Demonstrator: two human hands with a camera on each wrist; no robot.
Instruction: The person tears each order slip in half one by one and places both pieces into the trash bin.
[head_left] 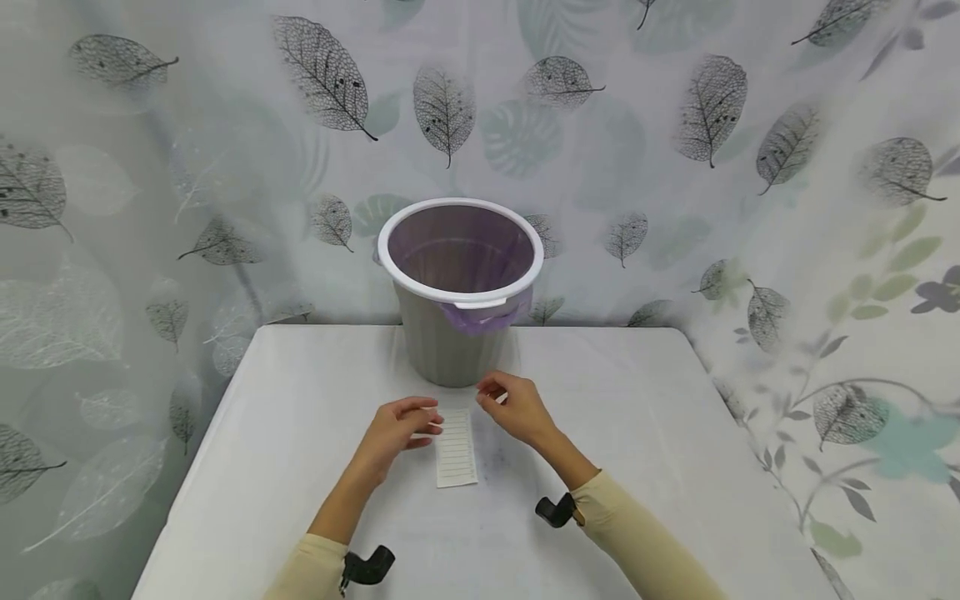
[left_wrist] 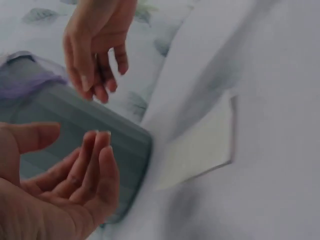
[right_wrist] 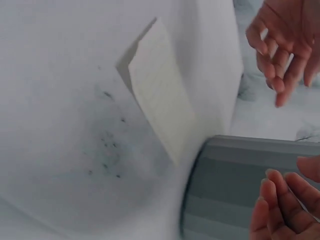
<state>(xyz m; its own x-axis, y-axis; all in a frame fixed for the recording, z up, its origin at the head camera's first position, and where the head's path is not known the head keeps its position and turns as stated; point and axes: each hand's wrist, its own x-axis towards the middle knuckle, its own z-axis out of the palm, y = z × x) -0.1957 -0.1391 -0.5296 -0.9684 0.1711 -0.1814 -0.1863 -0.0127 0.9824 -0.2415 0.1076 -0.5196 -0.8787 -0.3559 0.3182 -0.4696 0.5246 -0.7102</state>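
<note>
A narrow strip of white lined paper (head_left: 455, 450) lies lengthwise between the hands, in front of the bin. Just left of its upper part is my left hand (head_left: 401, 427), fingers spread and loosely bent with nothing in them. My right hand (head_left: 517, 406) hovers to the paper's upper right, near the bin's base, its fingers curved and holding nothing. In the right wrist view the paper (right_wrist: 162, 90) has a darker grey band along one edge. Both hands are apart from each other and from the paper in the left wrist view, where the paper (left_wrist: 200, 145) appears pale and blurred.
A grey bin (head_left: 450, 337) with a white rim stands at the table's back edge. A purple liner (head_left: 487, 319) hangs over its front. The table (head_left: 637, 417) has a white cover with dark specks (right_wrist: 107, 145) near the paper. Leaf-patterned curtains (head_left: 600, 167) surround it.
</note>
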